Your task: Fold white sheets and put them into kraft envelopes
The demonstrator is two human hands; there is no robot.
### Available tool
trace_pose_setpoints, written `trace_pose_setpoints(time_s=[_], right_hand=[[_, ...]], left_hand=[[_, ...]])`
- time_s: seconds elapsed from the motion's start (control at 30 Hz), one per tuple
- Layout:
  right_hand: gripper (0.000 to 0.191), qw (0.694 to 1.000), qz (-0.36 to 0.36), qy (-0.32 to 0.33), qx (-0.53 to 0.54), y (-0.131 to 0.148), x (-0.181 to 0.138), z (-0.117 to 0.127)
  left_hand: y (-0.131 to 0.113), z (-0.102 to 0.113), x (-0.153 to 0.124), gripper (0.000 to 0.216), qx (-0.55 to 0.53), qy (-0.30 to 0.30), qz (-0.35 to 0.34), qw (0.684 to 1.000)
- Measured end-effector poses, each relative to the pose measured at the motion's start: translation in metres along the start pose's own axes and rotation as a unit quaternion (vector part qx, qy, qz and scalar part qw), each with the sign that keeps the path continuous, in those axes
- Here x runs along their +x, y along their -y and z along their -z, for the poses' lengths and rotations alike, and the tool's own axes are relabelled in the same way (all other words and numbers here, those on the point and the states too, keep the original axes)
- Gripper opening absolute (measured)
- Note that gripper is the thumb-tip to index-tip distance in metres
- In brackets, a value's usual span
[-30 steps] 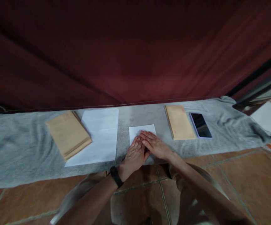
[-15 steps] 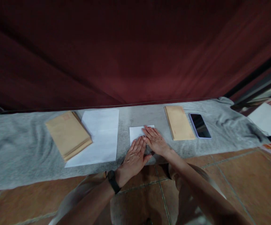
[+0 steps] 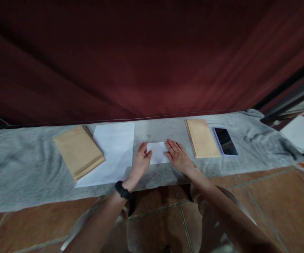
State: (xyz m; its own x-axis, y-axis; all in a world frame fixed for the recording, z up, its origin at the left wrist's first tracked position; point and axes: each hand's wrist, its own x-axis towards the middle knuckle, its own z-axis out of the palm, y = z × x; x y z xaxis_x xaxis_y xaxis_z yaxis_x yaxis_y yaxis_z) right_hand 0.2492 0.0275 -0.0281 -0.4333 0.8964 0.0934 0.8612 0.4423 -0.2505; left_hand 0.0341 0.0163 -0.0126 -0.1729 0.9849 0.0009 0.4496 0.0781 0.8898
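Observation:
A small folded sheet of white paper (image 3: 157, 153) lies flat on the grey cloth in front of me. At its left edge is my left hand (image 3: 142, 160), thumb and fingers closed about that edge; a black band circles this wrist. My right hand (image 3: 178, 157) rests palm down at the paper's right edge, fingers stretched out and touching it. What lies under the right palm is hidden. Larger white sheets (image 3: 117, 151) lie left of my hands, partly beneath a pile of brown envelopes (image 3: 79, 151).
Another pile of brown envelopes (image 3: 202, 138) lies right of my hands, with a phone (image 3: 225, 141) in a pale purple case beside it. Grey cloth (image 3: 22, 165) covers the long narrow surface. A dark red curtain (image 3: 146, 70) hangs behind; tiled floor (image 3: 268, 196) shows in front.
My hands have moved apart from the middle of the folded paper. The left went to its left edge, the right slightly toward its right edge, uncovering the paper between.

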Motion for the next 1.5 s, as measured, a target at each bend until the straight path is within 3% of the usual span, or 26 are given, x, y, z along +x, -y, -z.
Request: trace_pose_setpoints(time_s=[0.13, 0.3, 0.47, 0.53, 0.63, 0.7, 0.73, 0.83, 0.9, 0.93, 1.0, 1.17, 1.23, 1.3, 1.4, 1.5], right_hand=[[0.056, 1.0, 0.0, -0.002, 0.002, 0.0, -0.001, -0.001], [0.057, 1.0, 0.011, -0.005, 0.015, 0.004, -0.003, 0.003], [0.077, 0.993, 0.085, -0.017, 0.077, 0.019, -0.008, 0.013], [0.068, 0.988, 0.085, -0.036, 0.124, 0.025, -0.009, 0.018], [0.053, 0.962, 0.029, -0.082, 0.257, 0.03, -0.008, 0.025], [0.049, 0.91, -0.046, -0.122, 0.394, 0.03, -0.005, 0.029], [0.05, 0.867, -0.09, -0.141, 0.469, 0.03, -0.003, 0.03], [0.056, 0.703, -0.18, -0.161, 0.668, 0.034, 0.003, 0.033], [0.059, 0.613, -0.194, -0.151, 0.751, 0.038, 0.007, 0.033], [0.059, 0.584, -0.197, -0.142, 0.775, 0.04, 0.008, 0.032], [0.052, 0.56, -0.215, -0.129, 0.79, 0.041, 0.009, 0.03], [0.036, 0.587, -0.283, -0.143, 0.745, 0.02, 0.007, 0.021], [0.036, 0.612, -0.299, -0.149, 0.717, 0.005, 0.007, 0.018], [0.04, 0.665, -0.307, -0.142, 0.666, -0.007, 0.008, 0.015], [0.036, 0.78, -0.263, -0.109, 0.557, -0.016, 0.008, 0.009], [0.034, 0.891, -0.206, -0.082, 0.396, -0.013, 0.005, 0.007]], left_hand=[[-0.001, 0.003, 0.009, 0.056, -0.162, -0.035, 0.1, 0.981], [-0.009, -0.001, 0.012, 0.067, -0.22, -0.04, 0.145, 0.964], [-0.022, 0.0, 0.01, 0.065, -0.319, -0.033, 0.168, 0.932], [-0.029, 0.003, 0.01, 0.059, -0.37, -0.009, 0.173, 0.913], [-0.039, 0.005, 0.01, 0.044, -0.448, 0.051, 0.175, 0.875], [-0.042, 0.004, 0.009, 0.044, -0.466, 0.081, 0.186, 0.861], [-0.042, 0.002, 0.007, 0.044, -0.461, 0.085, 0.196, 0.861], [-0.04, -0.006, 0.001, 0.05, -0.434, 0.085, 0.217, 0.87], [-0.037, -0.012, -0.002, 0.055, -0.428, 0.099, 0.204, 0.875], [-0.035, -0.014, -0.003, 0.056, -0.427, 0.103, 0.193, 0.877], [-0.03, -0.014, -0.001, 0.056, -0.419, 0.1, 0.175, 0.885], [-0.02, 0.005, 0.019, 0.048, -0.294, 0.123, 0.114, 0.941], [-0.016, 0.015, 0.026, 0.044, -0.253, 0.13, 0.091, 0.955], [-0.012, 0.022, 0.032, 0.042, -0.225, 0.151, 0.085, 0.959], [-0.005, 0.026, 0.039, 0.036, -0.198, 0.184, 0.082, 0.959], [-0.001, 0.022, 0.042, 0.028, -0.139, 0.166, 0.058, 0.974]])
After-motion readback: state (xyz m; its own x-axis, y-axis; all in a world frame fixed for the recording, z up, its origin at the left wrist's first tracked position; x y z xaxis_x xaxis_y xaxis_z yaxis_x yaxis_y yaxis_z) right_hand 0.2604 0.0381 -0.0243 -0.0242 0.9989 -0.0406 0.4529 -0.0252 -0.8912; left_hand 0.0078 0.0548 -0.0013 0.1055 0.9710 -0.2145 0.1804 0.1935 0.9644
